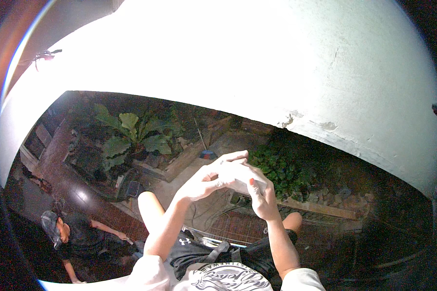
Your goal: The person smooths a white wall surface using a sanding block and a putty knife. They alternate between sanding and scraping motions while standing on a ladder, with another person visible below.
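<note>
Both my hands are raised in front of my body, above my bare knees and black shorts. My left hand (204, 178) and my right hand (263, 196) meet around a small pale white piece (240, 173). It looks flat or folded, but glare washes it out and I cannot make out its kind. The left fingers reach over its far side. The right thumb lies along its near right end, with a small orange-red spot by the thumb's tip. Ahead of my hands spans a broad white painted surface (354, 72), its lower edge chipped (291, 119).
Below lie a large leafy plant (136, 133), low green shrubs (281, 169), a wooden edging board (320, 208) and a small blue object (208, 154). A person in a dark cap and shirt (82, 237) is at the lower left. Thin cords trail over the paving.
</note>
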Tool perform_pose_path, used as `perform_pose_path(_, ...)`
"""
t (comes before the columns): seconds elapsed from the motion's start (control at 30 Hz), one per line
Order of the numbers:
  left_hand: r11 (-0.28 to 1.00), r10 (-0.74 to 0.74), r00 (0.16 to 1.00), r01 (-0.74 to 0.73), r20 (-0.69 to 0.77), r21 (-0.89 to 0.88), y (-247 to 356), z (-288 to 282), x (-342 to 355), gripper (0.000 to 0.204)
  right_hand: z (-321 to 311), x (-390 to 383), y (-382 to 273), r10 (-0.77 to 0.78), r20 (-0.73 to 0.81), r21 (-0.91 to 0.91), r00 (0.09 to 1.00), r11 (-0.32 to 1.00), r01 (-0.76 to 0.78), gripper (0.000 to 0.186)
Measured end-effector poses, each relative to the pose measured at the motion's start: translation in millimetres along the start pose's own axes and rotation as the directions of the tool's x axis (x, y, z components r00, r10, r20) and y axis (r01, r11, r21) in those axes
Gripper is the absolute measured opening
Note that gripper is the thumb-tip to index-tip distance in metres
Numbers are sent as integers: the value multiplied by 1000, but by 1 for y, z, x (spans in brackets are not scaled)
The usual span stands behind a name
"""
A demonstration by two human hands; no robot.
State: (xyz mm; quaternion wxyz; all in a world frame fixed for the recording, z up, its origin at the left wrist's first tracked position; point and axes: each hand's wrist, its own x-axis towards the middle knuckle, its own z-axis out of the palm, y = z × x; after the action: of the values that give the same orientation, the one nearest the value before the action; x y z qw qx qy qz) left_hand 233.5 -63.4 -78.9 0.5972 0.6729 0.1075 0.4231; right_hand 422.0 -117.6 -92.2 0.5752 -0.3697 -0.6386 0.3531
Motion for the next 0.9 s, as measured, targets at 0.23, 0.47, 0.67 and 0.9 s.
perform_pose_path(0.23, 985, -124, 858, 47, -498, -165, 1, -18, -5, 51, -39, 15, -28, -635, -141, -795, 760, 530, 295, 26)
perform_pose_path(0.47, 971, 41, 742, -188, -669, -150, 14, -18, -9, 57, -68, 114, -15, -618, 419, -905, 665, -340, 255, 43)
perform_pose_path(0.67, 947, 75, 782, -251, -619, -201, 22, -16, -12, 39, -46, 133, -8, -580, 527, -849, 621, -399, 348, 42)
perform_pose_path(0.9, 911, 95, 677, -356, -730, -211, 31, -21, -3, 28, -49, 122, -12, -476, 551, -824, 686, -443, 354, 49)
